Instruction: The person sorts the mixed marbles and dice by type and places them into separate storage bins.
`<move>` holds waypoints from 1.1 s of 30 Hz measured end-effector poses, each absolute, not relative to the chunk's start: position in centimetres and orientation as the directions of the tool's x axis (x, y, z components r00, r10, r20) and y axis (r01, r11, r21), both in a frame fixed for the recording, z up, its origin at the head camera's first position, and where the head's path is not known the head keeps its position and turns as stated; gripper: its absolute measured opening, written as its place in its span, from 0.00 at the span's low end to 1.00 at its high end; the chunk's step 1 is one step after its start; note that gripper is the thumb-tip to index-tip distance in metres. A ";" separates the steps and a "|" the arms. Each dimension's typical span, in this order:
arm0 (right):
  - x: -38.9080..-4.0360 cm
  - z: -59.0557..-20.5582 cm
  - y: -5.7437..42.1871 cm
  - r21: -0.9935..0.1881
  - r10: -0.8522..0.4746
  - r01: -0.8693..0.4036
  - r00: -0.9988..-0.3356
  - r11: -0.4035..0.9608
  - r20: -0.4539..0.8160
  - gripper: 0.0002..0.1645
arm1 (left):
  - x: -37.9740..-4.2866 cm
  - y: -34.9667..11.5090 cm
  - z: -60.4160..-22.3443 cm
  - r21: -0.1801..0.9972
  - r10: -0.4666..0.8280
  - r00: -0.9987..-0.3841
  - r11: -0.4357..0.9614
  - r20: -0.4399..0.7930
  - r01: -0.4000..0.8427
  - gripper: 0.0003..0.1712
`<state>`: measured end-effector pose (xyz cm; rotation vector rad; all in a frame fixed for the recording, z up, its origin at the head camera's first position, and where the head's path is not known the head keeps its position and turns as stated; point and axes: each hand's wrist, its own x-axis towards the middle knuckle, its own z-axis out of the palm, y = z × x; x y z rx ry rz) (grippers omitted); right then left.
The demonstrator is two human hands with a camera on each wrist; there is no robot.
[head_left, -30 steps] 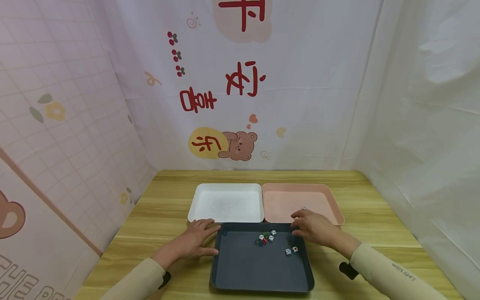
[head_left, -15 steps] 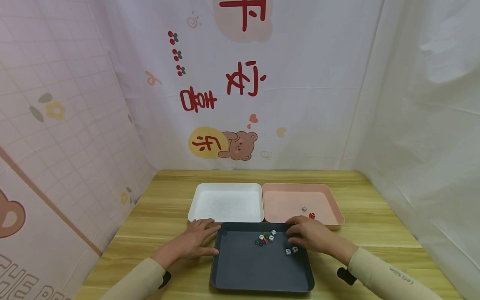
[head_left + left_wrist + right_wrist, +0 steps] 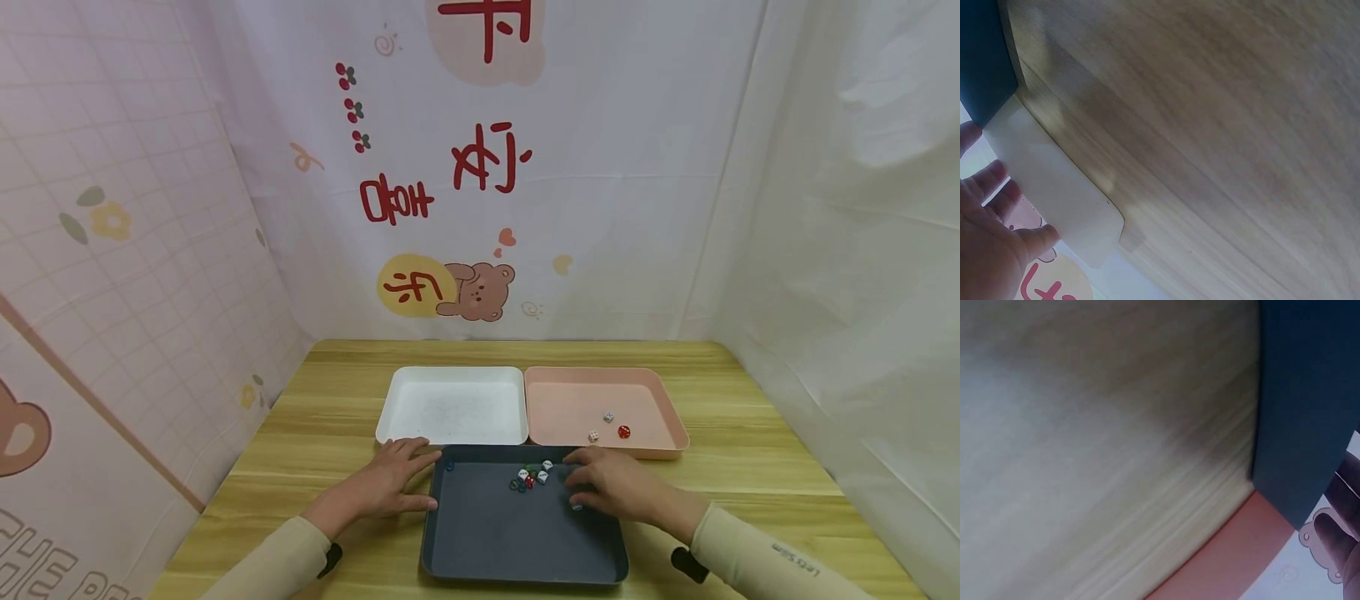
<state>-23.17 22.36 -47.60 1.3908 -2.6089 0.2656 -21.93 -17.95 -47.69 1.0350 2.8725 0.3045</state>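
Observation:
A dark grey tray lies in front of the person. My right hand is over its right side, fingers apart and slightly bent, with a white die partly showing at the thumb. No held thing is visible in that hand. Near the tray's middle lie white dice, a red die and several small green and blue pieces, too small to tell. My left hand has its fingers spread, with fingertips at the tray's left rim. The pink tray holds a red die and two pale dice.
Behind the dark tray stands a white tray, side by side with the pink one. A small blue piece lies in the dark tray's far left corner. The wooden table is bounded by hanging printed cloth.
My right hand has moved from the pink tray's front edge left and toward the person, over the dark tray. It uncovered dice in the pink tray and now hides a red-pipped white die.

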 end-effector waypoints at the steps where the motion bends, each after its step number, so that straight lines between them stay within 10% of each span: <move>1: -23.1 -47.7 22.3 -0.076 -0.806 -0.836 -0.545 0.544 0.228 0.12 | -21.9 -17.9 -47.7 0.211 0.638 -0.770 0.753 -0.001 0.623 0.45; 33: -23.1 -49.5 21.9 0.034 -0.860 -0.866 -0.489 0.498 0.148 0.11 | -21.8 -17.9 -47.7 0.221 0.650 -0.759 0.738 0.022 0.638 0.44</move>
